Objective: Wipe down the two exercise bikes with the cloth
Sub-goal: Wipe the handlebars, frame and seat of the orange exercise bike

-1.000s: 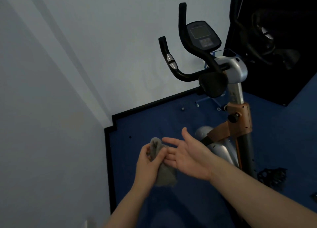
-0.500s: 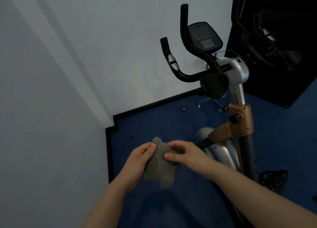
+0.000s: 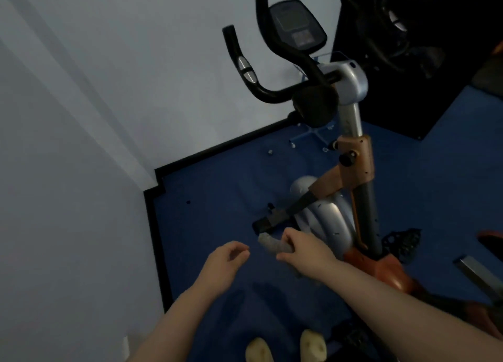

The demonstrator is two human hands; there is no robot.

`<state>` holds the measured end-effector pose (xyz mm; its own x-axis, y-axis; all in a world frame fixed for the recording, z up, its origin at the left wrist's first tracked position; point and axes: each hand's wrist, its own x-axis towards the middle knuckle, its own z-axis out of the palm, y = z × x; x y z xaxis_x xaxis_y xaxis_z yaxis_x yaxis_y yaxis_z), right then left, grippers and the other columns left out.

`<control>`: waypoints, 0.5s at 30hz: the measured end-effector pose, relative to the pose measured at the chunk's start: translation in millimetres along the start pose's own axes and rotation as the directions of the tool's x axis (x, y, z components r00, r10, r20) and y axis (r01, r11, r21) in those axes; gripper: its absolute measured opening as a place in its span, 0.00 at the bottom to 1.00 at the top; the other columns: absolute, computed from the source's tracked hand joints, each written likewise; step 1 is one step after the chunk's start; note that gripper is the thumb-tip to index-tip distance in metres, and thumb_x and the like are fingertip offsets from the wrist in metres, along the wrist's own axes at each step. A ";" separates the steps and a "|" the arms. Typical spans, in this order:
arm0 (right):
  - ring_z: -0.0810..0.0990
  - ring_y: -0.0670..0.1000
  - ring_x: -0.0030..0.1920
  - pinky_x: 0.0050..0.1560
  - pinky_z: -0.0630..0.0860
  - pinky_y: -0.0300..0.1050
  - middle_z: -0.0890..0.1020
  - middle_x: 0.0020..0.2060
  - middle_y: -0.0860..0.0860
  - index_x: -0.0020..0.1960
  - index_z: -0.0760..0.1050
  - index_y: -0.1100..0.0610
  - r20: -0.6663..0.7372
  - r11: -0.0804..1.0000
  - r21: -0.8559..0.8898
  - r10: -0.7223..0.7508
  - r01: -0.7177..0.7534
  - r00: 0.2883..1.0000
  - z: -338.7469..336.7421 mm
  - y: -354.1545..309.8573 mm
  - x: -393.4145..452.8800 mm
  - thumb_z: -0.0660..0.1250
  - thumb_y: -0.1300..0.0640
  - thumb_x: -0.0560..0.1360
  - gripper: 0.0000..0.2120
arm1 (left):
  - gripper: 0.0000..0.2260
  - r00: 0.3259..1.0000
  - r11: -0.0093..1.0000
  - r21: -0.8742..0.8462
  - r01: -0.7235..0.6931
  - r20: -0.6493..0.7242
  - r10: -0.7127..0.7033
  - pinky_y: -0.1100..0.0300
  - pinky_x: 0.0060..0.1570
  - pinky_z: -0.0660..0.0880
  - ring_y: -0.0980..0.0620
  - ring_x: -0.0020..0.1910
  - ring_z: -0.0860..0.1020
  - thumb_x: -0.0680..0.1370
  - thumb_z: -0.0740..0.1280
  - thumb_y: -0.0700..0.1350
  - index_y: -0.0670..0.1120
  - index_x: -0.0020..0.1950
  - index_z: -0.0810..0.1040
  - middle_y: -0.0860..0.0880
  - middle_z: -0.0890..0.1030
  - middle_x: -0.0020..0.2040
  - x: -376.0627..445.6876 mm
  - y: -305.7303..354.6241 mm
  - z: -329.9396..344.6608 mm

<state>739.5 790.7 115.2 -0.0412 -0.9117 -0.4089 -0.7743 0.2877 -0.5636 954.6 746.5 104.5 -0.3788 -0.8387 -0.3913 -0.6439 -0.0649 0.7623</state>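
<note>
Right grip (image 3: pixel 302 248) clutches cloth (image 3: pixel 273 246) beside exercise bike (image 3: pixel 351 155); left grip (image 3: pixel 226 258) loose, empty, near wall (image 3: pixel 81 144).

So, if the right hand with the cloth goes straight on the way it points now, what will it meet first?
Probably the black crank and pedal of the bike, just ahead of the cloth that the right hand grips. Depth is unclear, so it may pass slightly beside it.

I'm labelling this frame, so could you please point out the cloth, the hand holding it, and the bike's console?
cloth (image 3: pixel 273 246): head view, on the grey roll sticking out past the fingers.
right hand (image 3: pixel 304 248): head view, back of the hand.
console (image 3: pixel 298 25): head view, dark display panel.
</note>
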 end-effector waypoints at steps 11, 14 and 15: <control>0.78 0.49 0.43 0.41 0.75 0.49 0.78 0.42 0.47 0.48 0.69 0.51 -0.083 0.894 0.126 0.441 -0.430 0.894 52.9 81.4 -91.5 0.67 0.48 0.74 0.09 | 0.09 0.884 0.963 0.231 -0.136 0.467 0.013 0.63 0.59 0.71 0.57 0.58 0.76 0.82 0.63 0.48 0.49 0.60 0.78 0.54 0.79 0.58 24.6 -12.5 93.3; 0.78 0.49 0.42 0.41 0.76 0.49 0.77 0.40 0.46 0.47 0.69 0.50 -0.102 0.827 0.205 0.549 -0.523 0.829 64.7 98.7 -126.9 0.68 0.49 0.74 0.09 | 0.10 0.829 0.942 0.249 -0.226 0.556 0.052 0.63 0.59 0.71 0.55 0.59 0.76 0.82 0.63 0.47 0.47 0.61 0.78 0.52 0.79 0.59 20.5 -6.5 124.1; 0.78 0.48 0.42 0.40 0.75 0.48 0.77 0.39 0.45 0.47 0.69 0.50 -0.112 0.804 0.236 0.580 -0.545 0.807 67.5 103.8 -139.4 0.68 0.49 0.74 0.09 | 0.10 0.811 0.935 0.251 -0.250 0.583 0.060 0.63 0.59 0.71 0.56 0.59 0.76 0.82 0.63 0.46 0.46 0.61 0.78 0.51 0.79 0.59 17.1 -2.4 134.6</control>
<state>707.5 967.5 65.3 -0.5529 -0.6018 -0.5764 -0.4516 0.7977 -0.3996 860.2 805.1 26.5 -0.7330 -0.3687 -0.5717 -0.6744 0.2842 0.6814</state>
